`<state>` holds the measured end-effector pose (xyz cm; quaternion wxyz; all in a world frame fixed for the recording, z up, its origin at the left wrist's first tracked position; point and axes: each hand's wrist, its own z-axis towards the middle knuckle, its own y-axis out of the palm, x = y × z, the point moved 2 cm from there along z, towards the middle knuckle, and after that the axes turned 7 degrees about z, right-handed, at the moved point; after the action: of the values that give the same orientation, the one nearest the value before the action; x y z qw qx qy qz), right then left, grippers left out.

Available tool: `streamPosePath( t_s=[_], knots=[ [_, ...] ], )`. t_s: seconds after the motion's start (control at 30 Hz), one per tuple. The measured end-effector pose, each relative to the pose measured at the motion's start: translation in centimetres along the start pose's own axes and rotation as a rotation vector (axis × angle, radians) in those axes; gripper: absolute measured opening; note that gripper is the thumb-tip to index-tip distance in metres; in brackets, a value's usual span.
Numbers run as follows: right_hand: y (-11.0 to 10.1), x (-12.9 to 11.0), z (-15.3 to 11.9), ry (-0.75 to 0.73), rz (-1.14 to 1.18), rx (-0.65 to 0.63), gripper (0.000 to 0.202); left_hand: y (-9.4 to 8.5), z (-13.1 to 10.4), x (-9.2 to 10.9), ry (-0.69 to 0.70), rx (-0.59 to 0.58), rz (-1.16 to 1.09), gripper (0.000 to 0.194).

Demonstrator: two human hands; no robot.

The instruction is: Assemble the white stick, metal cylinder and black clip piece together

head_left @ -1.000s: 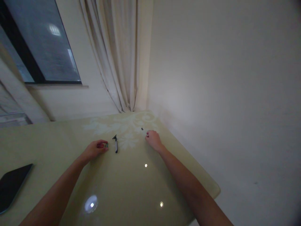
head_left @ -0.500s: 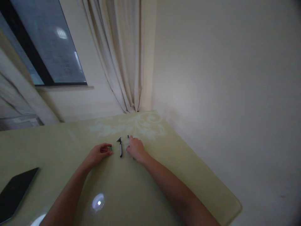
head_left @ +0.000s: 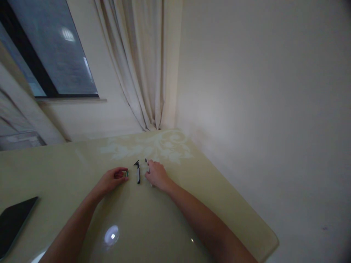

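On the pale yellow-green table (head_left: 148,219), a dark razor (head_left: 138,173) with a grey handle lies between my hands, its head pointing away from me. My left hand (head_left: 114,179) pinches a small green item (head_left: 127,174) between thumb and fingertips, just left of the razor. To the right of the razor, my right hand (head_left: 157,174) has its thumb and fingers around a thin, light item with a dark tip (head_left: 146,160); most of it is hidden under the hand.
A dark flat tablet-like object (head_left: 17,223) lies at the table's left edge. Behind the table hang beige curtains (head_left: 142,73) beside a window (head_left: 63,47). A plain wall (head_left: 246,109) borders the table's right side.
The view has shifted slightly. My right hand's fingers have closed in on the thin item, which sits a little nearer the razor. My left hand keeps its pinch.
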<state>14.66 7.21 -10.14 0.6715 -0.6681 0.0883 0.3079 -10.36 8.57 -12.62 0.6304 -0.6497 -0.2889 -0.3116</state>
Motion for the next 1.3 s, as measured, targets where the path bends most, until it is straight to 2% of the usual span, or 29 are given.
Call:
streamPosePath(
  t_s=[0.2,0.33,0.5,0.57,0.67,0.8,0.93,1.13,1.3],
  knots=[
    [0.1,-0.2,-0.1,-0.006,0.045,0.014,0.041,0.0,-0.2,0.3,-0.004,0.0,0.007,0.071],
    [-0.5,-0.4,-0.2,-0.002,0.081,0.018,0.038,-0.4,-0.5,1.0,-0.009,0.018,0.03,0.066],
    [-2.8,-0.2,-0.2,0.008,0.097,0.022,0.024,-0.6,-1.6,4.8,0.002,0.032,0.425,0.041],
    [-4.1,0.2,-0.3,0.016,0.093,0.011,0.017,0.3,-2.2,6.6,0.02,0.004,0.52,0.045],
    [-6.4,0.9,-0.7,0.048,0.064,-0.027,0.019,2.6,-3.1,8.5,0.016,-0.022,0.652,0.048],
    [-9.4,1.2,-1.7,0.052,-0.016,-0.104,0.028,5.0,-4.4,9.5,-0.078,-0.006,0.799,0.058],
    [-11.1,0.4,-2.6,0.041,-0.092,-0.114,0.034,5.8,-5.5,10.2,-0.116,-0.008,0.877,0.062],
    [-10.7,-0.8,-2.9,0.024,-0.098,-0.138,0.035,6.0,-5.9,10.8,-0.121,-0.037,0.948,0.054],
    [-9.4,-1.0,-2.4,-0.014,-0.014,-0.1,0.037,5.5,-5.9,11.9,-0.101,0.01,0.936,0.052]
  ],
)
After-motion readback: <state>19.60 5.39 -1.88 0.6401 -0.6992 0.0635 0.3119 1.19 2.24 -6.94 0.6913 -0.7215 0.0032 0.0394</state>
